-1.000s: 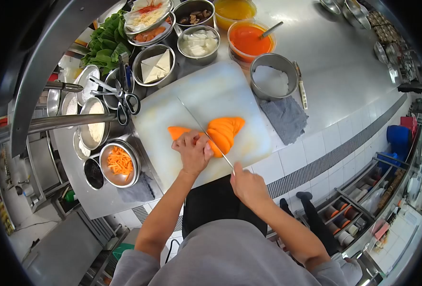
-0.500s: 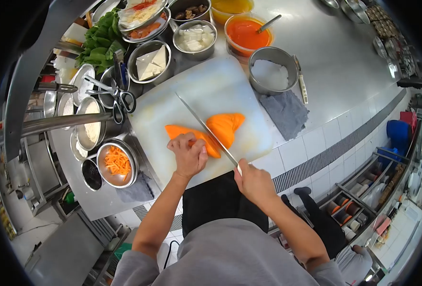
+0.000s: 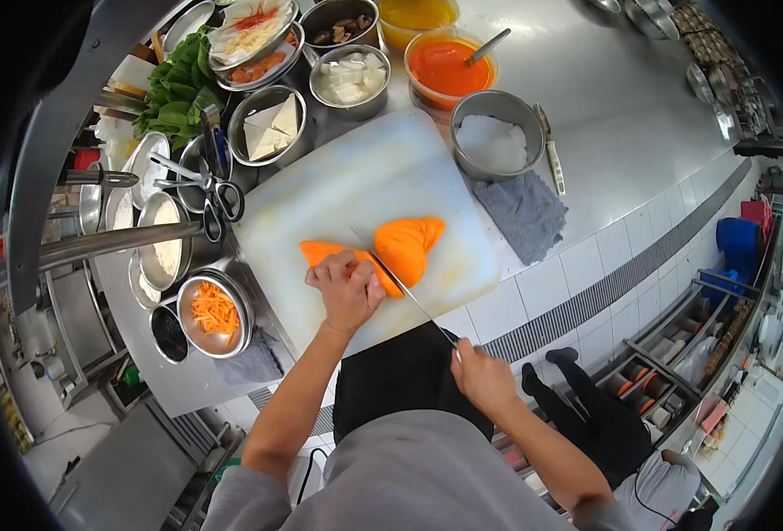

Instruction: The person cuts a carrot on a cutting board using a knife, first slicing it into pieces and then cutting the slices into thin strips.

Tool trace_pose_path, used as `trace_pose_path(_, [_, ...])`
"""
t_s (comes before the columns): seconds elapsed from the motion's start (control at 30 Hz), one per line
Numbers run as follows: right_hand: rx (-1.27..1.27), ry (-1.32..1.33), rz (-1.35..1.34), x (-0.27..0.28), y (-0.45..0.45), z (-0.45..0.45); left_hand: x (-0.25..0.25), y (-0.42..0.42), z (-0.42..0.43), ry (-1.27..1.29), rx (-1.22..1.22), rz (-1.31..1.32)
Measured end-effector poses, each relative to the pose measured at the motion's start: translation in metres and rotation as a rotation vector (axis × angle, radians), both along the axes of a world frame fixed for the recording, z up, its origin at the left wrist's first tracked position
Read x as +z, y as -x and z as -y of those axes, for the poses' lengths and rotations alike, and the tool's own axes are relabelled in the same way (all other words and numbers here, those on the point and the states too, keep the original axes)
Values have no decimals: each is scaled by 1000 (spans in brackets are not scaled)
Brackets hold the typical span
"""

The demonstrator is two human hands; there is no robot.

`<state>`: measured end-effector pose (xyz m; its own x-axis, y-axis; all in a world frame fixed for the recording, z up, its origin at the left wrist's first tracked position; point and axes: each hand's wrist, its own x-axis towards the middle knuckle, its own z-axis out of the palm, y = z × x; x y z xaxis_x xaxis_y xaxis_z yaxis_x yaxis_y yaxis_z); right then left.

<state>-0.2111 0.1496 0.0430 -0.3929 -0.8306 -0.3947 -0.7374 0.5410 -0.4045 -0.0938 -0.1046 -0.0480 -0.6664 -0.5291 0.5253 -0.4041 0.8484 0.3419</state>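
Note:
On the white cutting board [image 3: 321, 190] lies an orange carrot piece [image 3: 321, 252], pressed down by the curled fingers of my left hand [image 3: 347, 290]. Right beside it sits a fanned pile of carrot slices [image 3: 407, 250]. My right hand [image 3: 484, 379] grips the handle of a long knife [image 3: 422, 310]. The blade runs between the held carrot and the slices, close to my left fingertips. Its tip is hard to make out, and my left hand covers part of the carrot.
Shredded carrot fills a metal bowl [image 3: 214, 311] at the left, near scissors [image 3: 210, 188] on a rail. Bowls of tofu [image 3: 272, 128] and white cubes [image 3: 349, 80] stand behind the board. A grey cloth [image 3: 524, 217] lies at right. Another person's legs [image 3: 586, 398] show lower right.
My right hand has drawn the knife back toward my body and down to the right, so less blade shows past the carrot. My left hand keeps its hold. The view has shifted slightly.

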Motion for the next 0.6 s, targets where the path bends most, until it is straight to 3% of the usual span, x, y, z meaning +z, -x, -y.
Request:
trace_pose_path(0.17, [-3,63,19,5,13,31,0,2,-3,7,55,-10])
trace_pose_path(0.37, [10,-24,54,75,21,29,-1,1,-6,19,68,0])
trace_pose_path(0.6, [68,-64,1,118,22,16,-4,-5,-5,-39,32,1])
